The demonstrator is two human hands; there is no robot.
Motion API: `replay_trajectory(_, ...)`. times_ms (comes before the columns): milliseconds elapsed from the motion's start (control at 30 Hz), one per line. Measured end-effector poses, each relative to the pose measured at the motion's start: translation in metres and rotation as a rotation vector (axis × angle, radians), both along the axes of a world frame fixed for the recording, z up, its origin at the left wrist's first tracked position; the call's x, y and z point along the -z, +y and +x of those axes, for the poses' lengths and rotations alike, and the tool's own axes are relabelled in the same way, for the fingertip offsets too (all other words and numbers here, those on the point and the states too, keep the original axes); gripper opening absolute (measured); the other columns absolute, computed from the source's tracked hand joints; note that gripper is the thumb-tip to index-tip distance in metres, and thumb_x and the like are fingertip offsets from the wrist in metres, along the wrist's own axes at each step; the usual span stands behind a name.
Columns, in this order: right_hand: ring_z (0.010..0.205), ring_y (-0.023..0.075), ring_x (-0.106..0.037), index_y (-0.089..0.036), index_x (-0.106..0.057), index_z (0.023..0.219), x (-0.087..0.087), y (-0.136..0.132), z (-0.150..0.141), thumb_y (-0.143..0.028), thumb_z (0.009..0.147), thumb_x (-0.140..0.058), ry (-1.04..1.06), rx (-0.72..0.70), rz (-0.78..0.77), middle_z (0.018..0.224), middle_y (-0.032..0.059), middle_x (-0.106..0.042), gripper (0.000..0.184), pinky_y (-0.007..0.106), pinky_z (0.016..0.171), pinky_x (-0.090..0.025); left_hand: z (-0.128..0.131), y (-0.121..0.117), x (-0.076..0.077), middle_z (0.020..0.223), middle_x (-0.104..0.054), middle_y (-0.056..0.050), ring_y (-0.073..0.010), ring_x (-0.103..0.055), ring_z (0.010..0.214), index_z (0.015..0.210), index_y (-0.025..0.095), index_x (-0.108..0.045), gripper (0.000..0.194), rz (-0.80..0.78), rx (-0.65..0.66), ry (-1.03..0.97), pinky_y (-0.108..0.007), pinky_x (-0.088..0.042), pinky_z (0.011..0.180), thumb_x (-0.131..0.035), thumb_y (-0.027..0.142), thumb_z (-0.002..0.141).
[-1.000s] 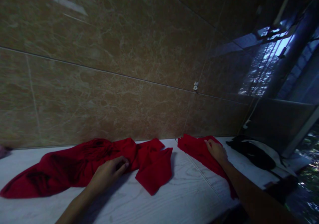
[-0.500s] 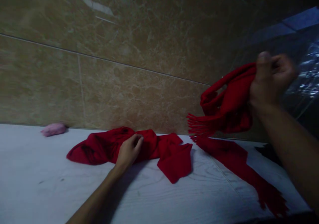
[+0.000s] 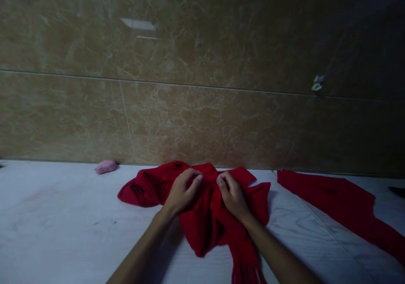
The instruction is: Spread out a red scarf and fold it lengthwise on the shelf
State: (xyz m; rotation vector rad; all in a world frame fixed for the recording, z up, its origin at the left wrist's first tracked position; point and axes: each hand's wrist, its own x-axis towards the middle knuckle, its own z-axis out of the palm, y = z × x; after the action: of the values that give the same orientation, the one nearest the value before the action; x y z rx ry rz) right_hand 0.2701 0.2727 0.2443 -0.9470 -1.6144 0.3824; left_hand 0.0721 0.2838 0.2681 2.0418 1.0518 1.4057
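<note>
The right hand [image 3: 232, 195] has come from the raised spot at the right side of the frame to the lower centre, bringing the red, soft woven cloth with a fringed end [image 3: 205, 229] down onto the crumpled red fabric heap [image 3: 144, 187]. Nearest, the fringe hangs toward the bottom edge, right of centre. Two hands show, side by side and apart: the right has its thumb and fingers closed on the fringed cloth; the left hand [image 3: 181, 193] stays on the red fabric with curled fingers, its grip too hidden to tell.

One separate red cloth strip [image 3: 335, 195] lies at the lower right, its far end now cut off by the frame. All three red pieces are on the white wood-grain counter [image 3: 57, 216]. Farther back, one small pink soft-looking lump [image 3: 106, 166] sits left of the heap, by the brown marbled tile wall [image 3: 202, 124]. One small whitish fixture [image 3: 317, 83] shows on the wall, right of centre.
</note>
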Motion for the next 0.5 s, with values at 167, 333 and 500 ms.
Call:
replay_trajectory(167,0.070,0.0159,-0.051,-0.023,-0.051,0.070,-0.004,-0.009,0.008,-0.046,0.106,-0.047,-0.050,-0.086,0.092,0.073,-0.0003,-0.051,0.043,0.029,0.067,-0.042,0.018,-0.007,0.003,0.088,-0.071,-0.002,-0.0175,-0.062,0.081,0.097,0.019,-0.071,0.033,-0.162,0.320,0.240,-0.028,-0.048,0.076,-0.056,0.047,0.097)
replay_trajectory(333,0.063,0.0148,-0.047,-0.023,-0.047,0.064,-0.008,-0.008,0.011,-0.055,0.105,-0.048,-0.040,-0.143,0.036,0.069,-0.0007,-0.050,0.051,0.030,0.062,-0.039,0.016,-0.008,0.001,0.068,-0.056,0.003,-0.0137,-0.051,0.068,0.068,0.019,-0.058,0.040,-0.307,0.388,0.103,-0.026,-0.042,0.067,-0.066,0.052,0.088)
replay_trajectory(500,0.053,0.0128,-0.034,-0.025,-0.035,0.057,-0.015,-0.007,0.019,-0.074,0.098,-0.044,0.055,-0.106,-0.068,0.056,-0.0037,-0.036,0.064,0.030,0.053,-0.030,0.000,0.004,-0.005,0.071,-0.064,0.002,-0.0159,-0.061,0.069,0.074,0.019,-0.060,0.030,-0.585,0.289,-0.576,-0.027,-0.050,0.070,-0.078,0.044,0.073)
